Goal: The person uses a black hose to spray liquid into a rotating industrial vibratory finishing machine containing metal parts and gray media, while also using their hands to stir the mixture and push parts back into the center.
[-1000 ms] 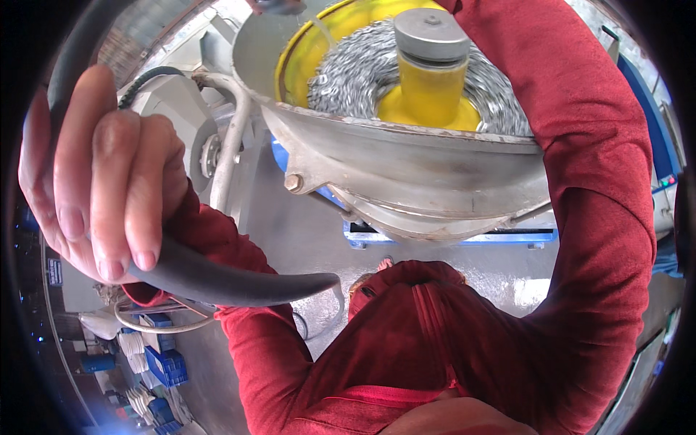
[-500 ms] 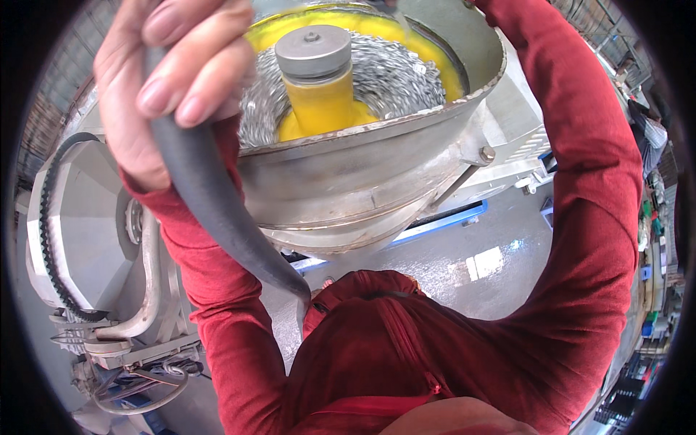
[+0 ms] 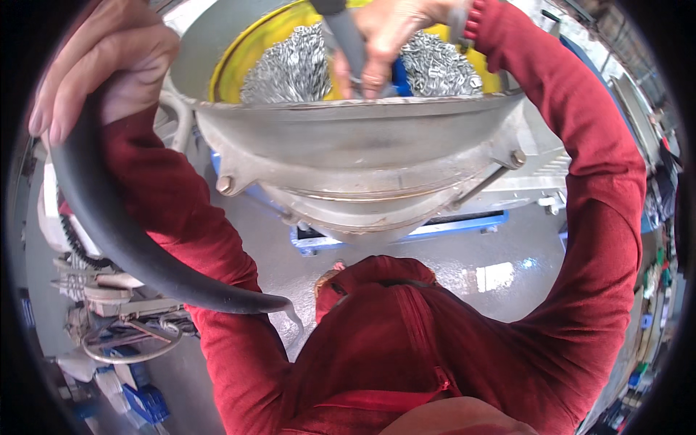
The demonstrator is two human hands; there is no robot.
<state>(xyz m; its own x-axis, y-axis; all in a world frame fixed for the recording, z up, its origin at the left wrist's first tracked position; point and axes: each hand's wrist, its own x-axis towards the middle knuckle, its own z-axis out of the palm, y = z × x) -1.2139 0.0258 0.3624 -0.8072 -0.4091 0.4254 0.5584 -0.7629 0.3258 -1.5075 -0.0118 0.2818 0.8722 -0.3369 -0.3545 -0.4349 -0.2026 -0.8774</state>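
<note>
My left hand [image 3: 119,61] is closed round a thick black hose [image 3: 130,239], which curves down along my left sleeve. A thin pale strand hangs from its lower end, near my waist. My right hand [image 3: 395,32] reaches into a round metal bowl [image 3: 341,148] lined in yellow. Its fingers point down beside a dark grey, strip-like object [image 3: 344,40]; blur hides what exactly they grip. Something blue [image 3: 400,76] shows just behind the fingertips. Small shiny metal pieces [image 3: 290,69] lie heaped on both sides of the hand.
Bolts [image 3: 226,184] and rods brace the bowl's outside. Beneath it is a blue-edged frame [image 3: 428,230] on the wet grey floor [image 3: 478,279]. Other machinery with bent pipes [image 3: 134,330] stands at left, with blue parts [image 3: 147,402] lower down. Cluttered items [image 3: 649,312] line the far right.
My left hand has moved left, carrying the hose away from the bowl's front. My right hand has come down into the bowl. The metal pieces, earlier blurred in a ring, look sharper.
</note>
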